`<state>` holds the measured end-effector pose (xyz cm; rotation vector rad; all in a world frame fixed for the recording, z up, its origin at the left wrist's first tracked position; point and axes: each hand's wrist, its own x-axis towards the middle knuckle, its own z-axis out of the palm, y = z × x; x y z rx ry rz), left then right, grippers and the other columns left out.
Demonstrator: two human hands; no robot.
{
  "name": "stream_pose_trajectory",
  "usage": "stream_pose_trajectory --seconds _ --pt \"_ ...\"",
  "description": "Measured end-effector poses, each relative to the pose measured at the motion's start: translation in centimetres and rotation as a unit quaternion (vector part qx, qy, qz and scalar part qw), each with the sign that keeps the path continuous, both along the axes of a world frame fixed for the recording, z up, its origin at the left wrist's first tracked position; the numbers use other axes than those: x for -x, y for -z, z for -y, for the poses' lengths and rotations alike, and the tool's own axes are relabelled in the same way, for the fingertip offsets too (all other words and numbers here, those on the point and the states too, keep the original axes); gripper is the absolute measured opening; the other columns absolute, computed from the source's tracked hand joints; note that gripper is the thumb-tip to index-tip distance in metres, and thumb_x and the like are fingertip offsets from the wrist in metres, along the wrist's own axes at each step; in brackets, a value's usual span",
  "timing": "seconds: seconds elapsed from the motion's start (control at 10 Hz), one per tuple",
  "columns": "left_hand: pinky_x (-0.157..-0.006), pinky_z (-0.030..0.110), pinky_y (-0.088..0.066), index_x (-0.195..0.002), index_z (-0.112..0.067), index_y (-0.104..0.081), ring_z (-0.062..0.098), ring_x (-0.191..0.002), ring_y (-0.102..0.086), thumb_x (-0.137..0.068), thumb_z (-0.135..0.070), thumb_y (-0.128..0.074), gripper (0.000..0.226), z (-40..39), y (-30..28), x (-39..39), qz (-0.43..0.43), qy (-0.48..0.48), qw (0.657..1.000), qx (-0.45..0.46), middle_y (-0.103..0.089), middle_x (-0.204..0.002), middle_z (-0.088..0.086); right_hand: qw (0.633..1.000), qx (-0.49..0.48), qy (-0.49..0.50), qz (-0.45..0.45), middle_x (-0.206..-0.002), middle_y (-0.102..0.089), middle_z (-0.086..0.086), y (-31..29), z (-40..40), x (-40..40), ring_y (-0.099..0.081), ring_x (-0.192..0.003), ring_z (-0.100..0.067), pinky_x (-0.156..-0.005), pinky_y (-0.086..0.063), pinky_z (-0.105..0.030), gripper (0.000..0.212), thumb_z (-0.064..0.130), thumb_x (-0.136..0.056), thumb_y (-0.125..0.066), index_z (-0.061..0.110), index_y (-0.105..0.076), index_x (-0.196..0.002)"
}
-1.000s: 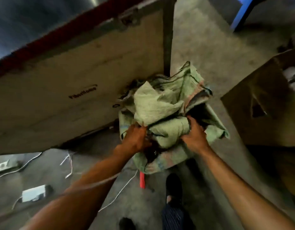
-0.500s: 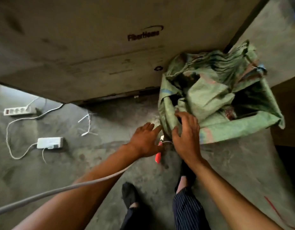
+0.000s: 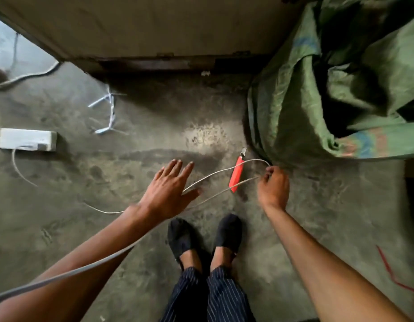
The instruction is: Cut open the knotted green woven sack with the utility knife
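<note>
Now that both hands have left the sack (image 3: 341, 89), left hand (image 3: 171, 189) splayed — right hand (image 3: 273, 187) pinches the cable (image 3: 215, 175).

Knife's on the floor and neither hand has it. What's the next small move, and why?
Probably lift the cable clear with the right hand, then pick up the knife. The cable loops across the knife, the right hand already pinches it near the sack, and the left hand hovers open beside it.

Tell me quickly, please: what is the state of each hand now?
Left hand: open, fingers spread, holding nothing.
Right hand: closed, pinching the white cable beside the utility knife.
</note>
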<state>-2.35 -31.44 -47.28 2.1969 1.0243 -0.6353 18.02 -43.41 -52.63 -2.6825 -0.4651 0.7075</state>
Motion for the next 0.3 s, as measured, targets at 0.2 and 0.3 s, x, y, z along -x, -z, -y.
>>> stream_pose_trajectory --seconds 0.2,0.3 --pt "-0.116 0.035 -0.017 -0.151 -0.018 -0.018 0.025 -0.148 -0.014 -0.093 -0.053 -0.043 0.072 1.9 10.2 -1.4 0.017 -0.041 0.999 0.010 -0.023 -0.159 0.013 0.973 0.208 -0.057 -0.077 -0.116 -0.064 -0.024 10.8 3.2 0.1 -0.060 -0.110 -0.037 -0.091 -0.049 -0.042 0.028 0.014 -0.082 -0.057 0.000 -0.064 -0.106" --pt "-0.115 0.034 -0.019 -0.150 -0.018 -0.020 0.025 -0.147 -0.015 -0.091 -0.054 -0.046 0.074 2.4 14.4 -1.8 0.012 -0.038 0.999 0.020 -0.025 -0.158 0.012 0.981 0.168 -0.050 -0.078 -0.110 -0.067 -0.025 15.1 3.1 0.9 -0.061 -0.105 -0.037 -0.088 -0.049 -0.041 0.027 0.019 -0.083 -0.056 0.000 -0.068 -0.098"
